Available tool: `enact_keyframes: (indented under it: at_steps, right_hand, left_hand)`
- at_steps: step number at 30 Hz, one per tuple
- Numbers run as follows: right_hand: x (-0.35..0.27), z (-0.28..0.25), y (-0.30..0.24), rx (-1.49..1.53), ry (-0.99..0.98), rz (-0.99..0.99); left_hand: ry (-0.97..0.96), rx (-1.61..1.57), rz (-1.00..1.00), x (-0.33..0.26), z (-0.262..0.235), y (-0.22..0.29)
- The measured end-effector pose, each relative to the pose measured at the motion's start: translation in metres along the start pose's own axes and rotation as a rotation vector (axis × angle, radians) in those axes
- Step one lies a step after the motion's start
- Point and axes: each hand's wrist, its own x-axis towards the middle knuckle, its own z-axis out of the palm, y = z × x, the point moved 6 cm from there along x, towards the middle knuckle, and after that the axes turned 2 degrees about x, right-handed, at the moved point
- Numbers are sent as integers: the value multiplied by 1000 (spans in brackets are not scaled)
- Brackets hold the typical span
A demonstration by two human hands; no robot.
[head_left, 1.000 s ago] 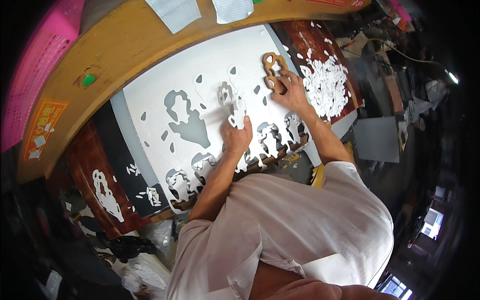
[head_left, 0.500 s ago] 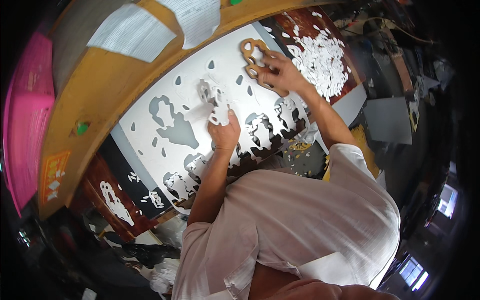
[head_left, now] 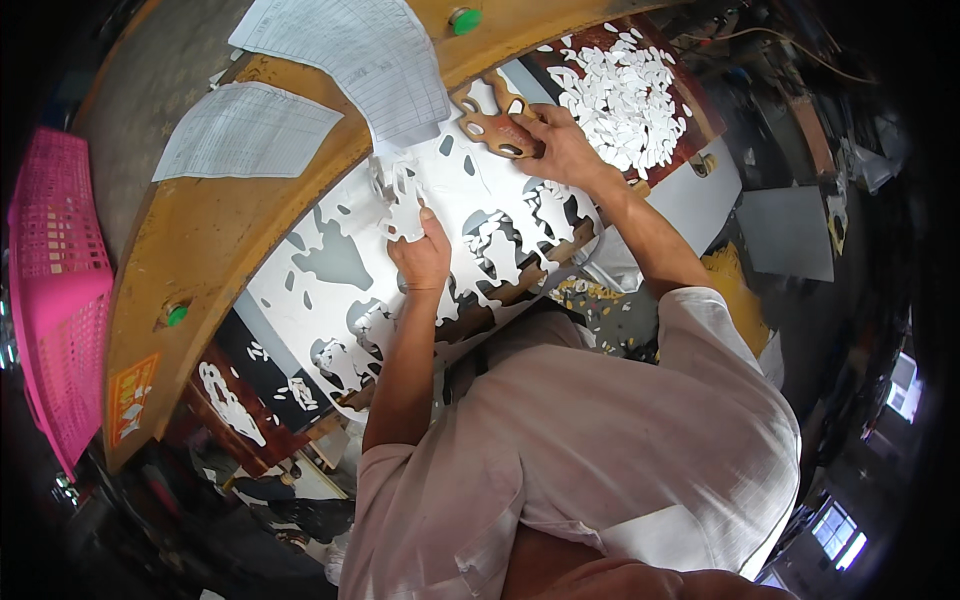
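Observation:
My left hand is closed on a small stack of white cut-out pieces with holes in them, held above a white sheet. My right hand grips the edge of a brown, curved cutting die with openings through it. The die is over the sheet's far right part; whether it touches cannot be made out. Figure-shaped gaps and small drop-shaped holes run through the sheet, and grey shows beneath. Along its near edge, several gaps hold loose white scraps.
A heap of small white offcuts lies on a red-brown board at the far right. Paper sheets rest on the yellow machine beam, which has green buttons. A pink basket stands at the left.
My right hand has tilted the die, so more of its flat face shows. My left hand still holds the white pieces. The whole view has shifted a little.

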Motion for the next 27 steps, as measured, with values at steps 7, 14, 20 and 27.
enact_keyframes:
  at_steps: [7, 14, 20, 27]
  right_hand:
    - [-7, -6, -2, 33, 76, -87]
    - [-44, -21, 73, 1031, 473, 502]
    - [-63, 0, 79, 1024, 543, 411]
    - [-62, 9, 87, 1141, 532, 497]
  left_hand:
    - [-44, 6, -34, 2, 2, -2]
    - [-85, 24, 42, 0, 4, 1]
    - [-153, -11, 275, -1, 8, 6]
    - [-103, 192, 370, 3, 13, 20]
